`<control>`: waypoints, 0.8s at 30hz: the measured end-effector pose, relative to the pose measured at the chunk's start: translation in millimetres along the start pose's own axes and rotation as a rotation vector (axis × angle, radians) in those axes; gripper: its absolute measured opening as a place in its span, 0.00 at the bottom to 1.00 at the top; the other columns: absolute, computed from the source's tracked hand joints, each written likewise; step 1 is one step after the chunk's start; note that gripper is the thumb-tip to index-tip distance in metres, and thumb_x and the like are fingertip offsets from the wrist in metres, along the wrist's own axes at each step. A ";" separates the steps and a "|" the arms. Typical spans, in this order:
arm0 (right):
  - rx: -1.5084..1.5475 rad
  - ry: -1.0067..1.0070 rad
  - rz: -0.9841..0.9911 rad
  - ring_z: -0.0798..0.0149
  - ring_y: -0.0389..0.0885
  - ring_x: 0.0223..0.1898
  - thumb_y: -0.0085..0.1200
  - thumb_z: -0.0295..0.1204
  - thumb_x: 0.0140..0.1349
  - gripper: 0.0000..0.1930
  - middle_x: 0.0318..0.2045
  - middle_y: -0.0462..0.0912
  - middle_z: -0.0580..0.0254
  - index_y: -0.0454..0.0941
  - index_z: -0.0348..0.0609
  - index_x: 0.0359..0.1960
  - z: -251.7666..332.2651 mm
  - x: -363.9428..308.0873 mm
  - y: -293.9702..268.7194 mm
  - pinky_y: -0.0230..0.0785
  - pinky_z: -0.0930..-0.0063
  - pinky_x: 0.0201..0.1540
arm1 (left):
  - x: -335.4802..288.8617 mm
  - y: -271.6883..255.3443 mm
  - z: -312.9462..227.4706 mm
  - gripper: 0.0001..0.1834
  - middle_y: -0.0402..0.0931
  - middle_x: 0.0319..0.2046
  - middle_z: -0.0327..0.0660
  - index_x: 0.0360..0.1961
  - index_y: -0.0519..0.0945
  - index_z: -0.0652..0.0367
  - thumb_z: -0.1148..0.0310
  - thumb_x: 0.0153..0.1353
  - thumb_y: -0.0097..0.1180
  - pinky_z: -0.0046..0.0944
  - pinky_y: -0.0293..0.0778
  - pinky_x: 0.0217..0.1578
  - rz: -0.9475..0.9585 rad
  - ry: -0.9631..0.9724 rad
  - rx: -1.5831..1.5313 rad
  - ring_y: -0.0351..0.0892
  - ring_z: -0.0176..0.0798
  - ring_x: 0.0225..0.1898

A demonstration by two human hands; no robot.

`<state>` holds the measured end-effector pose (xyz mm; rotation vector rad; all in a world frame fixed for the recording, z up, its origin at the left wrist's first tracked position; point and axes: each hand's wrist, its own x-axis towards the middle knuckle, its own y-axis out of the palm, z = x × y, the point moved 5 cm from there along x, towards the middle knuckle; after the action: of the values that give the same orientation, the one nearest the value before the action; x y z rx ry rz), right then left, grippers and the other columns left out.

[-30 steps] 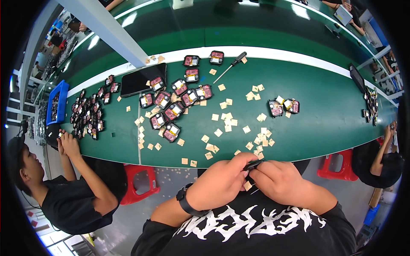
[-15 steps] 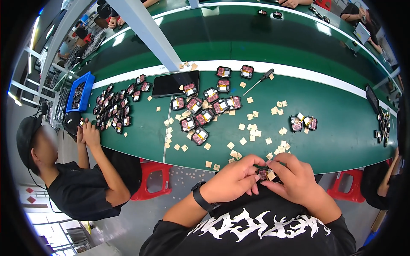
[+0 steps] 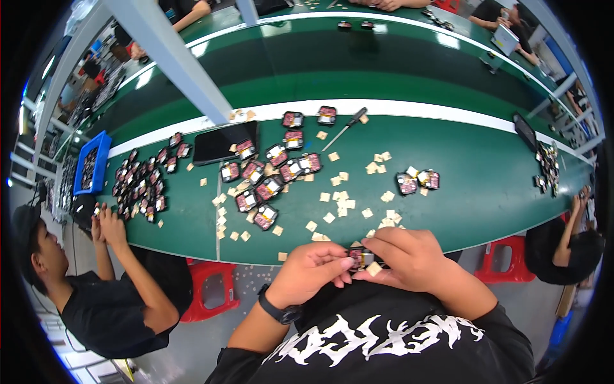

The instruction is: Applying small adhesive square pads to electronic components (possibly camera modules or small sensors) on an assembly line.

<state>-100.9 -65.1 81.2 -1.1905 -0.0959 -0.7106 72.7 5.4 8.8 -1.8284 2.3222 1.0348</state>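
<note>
Head view: we've got a small black module (image 3: 359, 256) at the near edge of the green table (image 3: 460, 221) — our left hand (image 3: 308, 272) has thumb and fingers closed on its left side, our right hand (image 3: 412, 256) grips the right, and those fingers cover a good chunk of it. We can't tell if the beige square (image 3: 373, 269) by the right thumb is stuck on. A grey post (image 3: 173, 61) blocks some of the background; a screwdriver (image 3: 346, 128) lies beyond.
</note>
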 end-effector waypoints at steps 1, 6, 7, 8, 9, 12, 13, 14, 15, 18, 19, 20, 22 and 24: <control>0.008 -0.009 0.013 0.62 0.85 0.29 0.72 0.46 0.53 0.25 0.40 0.82 0.62 0.83 0.41 0.46 -0.1 1.4 4.0 0.77 0.71 0.27 | -2.9 -3.7 1.1 0.10 0.83 0.33 0.39 0.47 0.81 0.69 0.70 0.73 0.58 0.29 0.79 0.34 -0.046 0.025 -0.003 0.83 0.29 0.32; 0.029 0.009 0.049 0.62 0.85 0.30 0.72 0.48 0.55 0.27 0.39 0.81 0.64 0.82 0.41 0.48 5.7 13.5 8.9 0.78 0.71 0.29 | -6.1 -11.6 -3.3 0.07 0.83 0.31 0.37 0.42 0.81 0.63 0.69 0.73 0.57 0.25 0.71 0.26 -0.185 0.064 0.175 0.80 0.25 0.28; 0.045 0.052 0.052 0.61 0.86 0.31 0.73 0.48 0.54 0.27 0.40 0.82 0.63 0.82 0.42 0.49 4.1 16.2 6.9 0.78 0.70 0.30 | -5.6 -12.2 -4.9 0.07 0.82 0.29 0.34 0.38 0.82 0.62 0.70 0.72 0.59 0.24 0.67 0.25 -0.232 0.113 0.190 0.75 0.21 0.26; 0.060 0.095 0.056 0.60 0.86 0.32 0.73 0.48 0.54 0.28 0.40 0.82 0.63 0.82 0.43 0.50 1.6 17.2 6.0 0.78 0.69 0.31 | -5.8 -15.9 -4.5 0.07 0.82 0.29 0.34 0.38 0.82 0.62 0.70 0.72 0.59 0.24 0.67 0.25 -0.243 0.117 0.190 0.75 0.21 0.26; 0.070 0.160 0.066 0.58 0.86 0.34 0.74 0.48 0.54 0.29 0.42 0.83 0.62 0.82 0.44 0.51 -5.1 13.6 5.9 0.79 0.67 0.33 | -6.3 -24.1 -9.5 0.08 0.81 0.26 0.35 0.35 0.82 0.64 0.70 0.71 0.60 0.26 0.69 0.25 -0.370 0.202 0.354 0.76 0.23 0.25; 0.152 0.376 0.003 0.58 0.85 0.33 0.72 0.38 0.58 0.22 0.39 0.83 0.57 0.82 0.40 0.51 -29.5 -2.1 -2.0 0.78 0.66 0.34 | -10.6 -38.1 -31.3 0.11 0.80 0.20 0.37 0.29 0.81 0.66 0.70 0.67 0.63 0.31 0.70 0.24 -0.581 0.352 0.557 0.74 0.25 0.21; 0.152 0.365 0.010 0.58 0.85 0.33 0.72 0.38 0.58 0.22 0.39 0.83 0.57 0.82 0.40 0.51 -30.9 -4.1 -6.5 0.78 0.66 0.34 | -13.6 -46.6 -35.5 0.11 0.80 0.20 0.37 0.30 0.81 0.66 0.70 0.67 0.63 0.31 0.70 0.24 -0.629 0.358 0.598 0.74 0.25 0.22; 0.180 0.481 0.019 0.60 0.83 0.31 0.71 0.35 0.58 0.20 0.37 0.83 0.57 0.83 0.39 0.49 -37.2 -7.9 -10.4 0.76 0.68 0.33 | -16.9 -53.8 -40.2 0.10 0.80 0.20 0.37 0.30 0.81 0.67 0.70 0.67 0.63 0.31 0.70 0.24 -0.679 0.364 0.638 0.74 0.25 0.22; 0.209 0.595 0.027 0.62 0.81 0.29 0.70 0.31 0.59 0.17 0.35 0.82 0.56 0.84 0.37 0.47 -44.7 -11.4 -12.0 0.73 0.70 0.32 | -22.1 -56.1 -49.1 0.10 0.80 0.21 0.37 0.30 0.81 0.67 0.71 0.66 0.64 0.31 0.70 0.25 -0.709 0.346 0.619 0.74 0.25 0.23; 0.195 0.711 0.002 0.66 0.74 0.25 0.69 0.28 0.58 0.14 0.32 0.81 0.58 0.85 0.36 0.44 -54.7 -24.1 -18.3 0.67 0.72 0.29 | -34.7 -94.4 -46.9 0.09 0.79 0.22 0.35 0.30 0.80 0.67 0.72 0.66 0.62 0.30 0.70 0.26 -0.771 0.433 0.485 0.73 0.24 0.24; 0.185 0.719 -0.036 0.67 0.70 0.23 0.69 0.27 0.58 0.13 0.30 0.80 0.60 0.85 0.36 0.43 -58.8 -31.6 -18.8 0.64 0.73 0.28 | -46.6 -102.3 -54.6 0.08 0.79 0.22 0.33 0.31 0.80 0.66 0.73 0.66 0.60 0.28 0.68 0.26 -0.824 0.425 0.461 0.73 0.23 0.24; 0.197 0.704 -0.033 0.67 0.70 0.23 0.69 0.27 0.58 0.13 0.30 0.80 0.60 0.85 0.36 0.43 -59.4 -34.5 -19.1 0.64 0.73 0.28 | -58.7 -117.0 -58.2 0.06 0.78 0.22 0.33 0.32 0.81 0.65 0.74 0.67 0.59 0.28 0.66 0.25 -0.851 0.379 0.421 0.72 0.23 0.24; 0.149 0.744 -0.025 0.67 0.70 0.24 0.69 0.26 0.57 0.13 0.30 0.79 0.60 0.85 0.36 0.43 -62.0 -37.7 -21.5 0.64 0.73 0.28 | -85.7 -152.9 -57.9 0.07 0.79 0.22 0.33 0.33 0.81 0.63 0.72 0.68 0.58 0.27 0.65 0.24 -0.982 0.467 0.327 0.72 0.23 0.23; 0.182 0.760 -0.018 0.68 0.71 0.24 0.68 0.26 0.58 0.12 0.29 0.78 0.61 0.85 0.36 0.43 -67.5 -38.9 -17.5 0.64 0.73 0.28 | -114.1 -187.8 -59.3 0.08 0.79 0.22 0.34 0.32 0.81 0.63 0.70 0.69 0.57 0.26 0.64 0.24 -1.116 0.415 0.333 0.71 0.22 0.22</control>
<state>-160.6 -109.5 52.2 -0.6874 0.4548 -1.1022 294.6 55.7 9.1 -2.7037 1.0247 0.1083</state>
